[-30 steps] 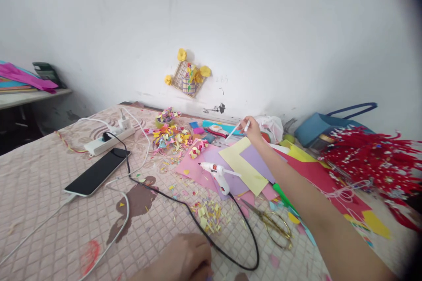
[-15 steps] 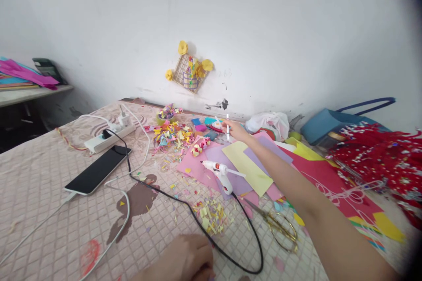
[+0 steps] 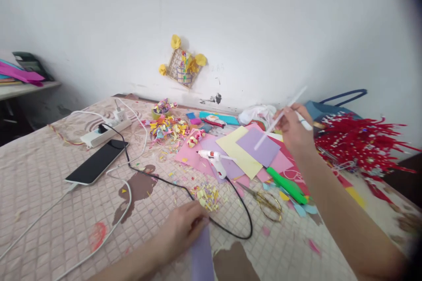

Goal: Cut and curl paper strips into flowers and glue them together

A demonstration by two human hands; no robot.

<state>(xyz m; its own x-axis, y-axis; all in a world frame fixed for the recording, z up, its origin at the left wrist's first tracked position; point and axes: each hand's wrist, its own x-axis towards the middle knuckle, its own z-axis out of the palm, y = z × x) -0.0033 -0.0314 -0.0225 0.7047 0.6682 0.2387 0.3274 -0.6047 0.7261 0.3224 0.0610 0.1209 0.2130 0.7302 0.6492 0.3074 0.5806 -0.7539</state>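
My right hand [image 3: 295,127] is raised above the right side of the papers, its fingers closed round a white pen [image 3: 303,121] and a long translucent white stick [image 3: 267,134]. Near the table's front, my left hand [image 3: 184,224] has its fingers pressed on the top of a purple paper strip [image 3: 201,257]. A white glue gun [image 3: 216,162] rests on coloured sheets, among them a yellow sheet [image 3: 242,151] and a smaller purple sheet [image 3: 259,145]. Gold-handled scissors [image 3: 268,205] lie in front of a green cutter [image 3: 286,185].
The black cord [image 3: 158,178] loops between my hands. At left are a phone [image 3: 97,162] and a power strip [image 3: 107,131]. Paper scraps [image 3: 207,195] lie beyond my left hand. Red beaded strands [image 3: 356,145] are heaped at right, by a blue bag [image 3: 329,106].
My right hand has come back and to the right from the far edge, carrying the pen and stick. The green cutter and the purple strip under my left hand now show.
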